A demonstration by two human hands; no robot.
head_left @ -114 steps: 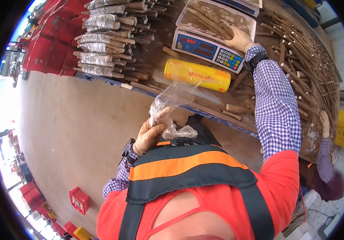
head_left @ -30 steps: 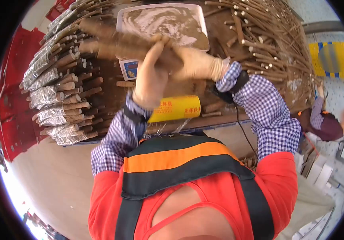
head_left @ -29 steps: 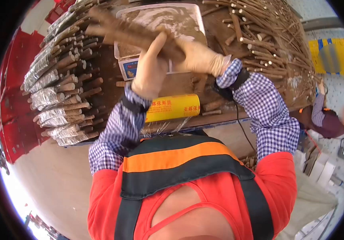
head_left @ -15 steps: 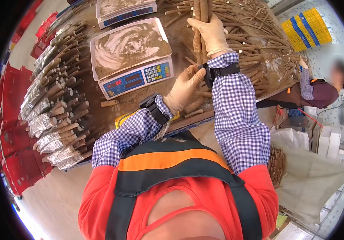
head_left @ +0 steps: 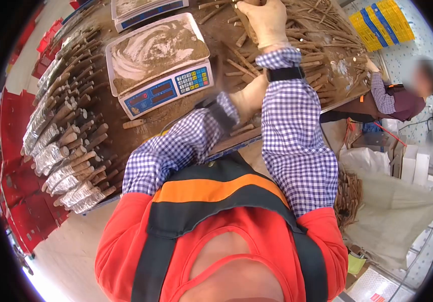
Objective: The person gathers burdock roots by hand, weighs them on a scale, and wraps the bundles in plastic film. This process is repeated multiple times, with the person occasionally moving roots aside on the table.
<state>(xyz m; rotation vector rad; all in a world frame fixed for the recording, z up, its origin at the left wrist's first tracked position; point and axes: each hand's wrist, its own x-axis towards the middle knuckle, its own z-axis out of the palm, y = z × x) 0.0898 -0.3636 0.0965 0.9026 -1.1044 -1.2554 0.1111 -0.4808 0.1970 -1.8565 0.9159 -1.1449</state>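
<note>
My right hand [head_left: 266, 21], in a pale glove, reaches far over the table and is closed around a few long brown root sticks [head_left: 245, 29] above the loose pile of sticks [head_left: 322, 30]. My left hand [head_left: 249, 98], also gloved, sits low near the table's front edge, blurred and partly behind my right sleeve; its fingers cannot be made out. A digital scale [head_left: 168, 88] with a soil-smeared tray [head_left: 151, 50] stands to the left of both hands.
Plastic-wrapped bundles of sticks [head_left: 60, 156] line the table's left side. A second scale [head_left: 141, 7] stands behind the first. Another person [head_left: 395, 98] works at the right end. A sack [head_left: 398, 216], more sticks [head_left: 350, 196], yellow crates [head_left: 385, 20] and red crates [head_left: 10, 211] lie around.
My right hand has carried the sticks further out over the pile. My left hand has slid right, under my right forearm. The view has shifted slightly left.
</note>
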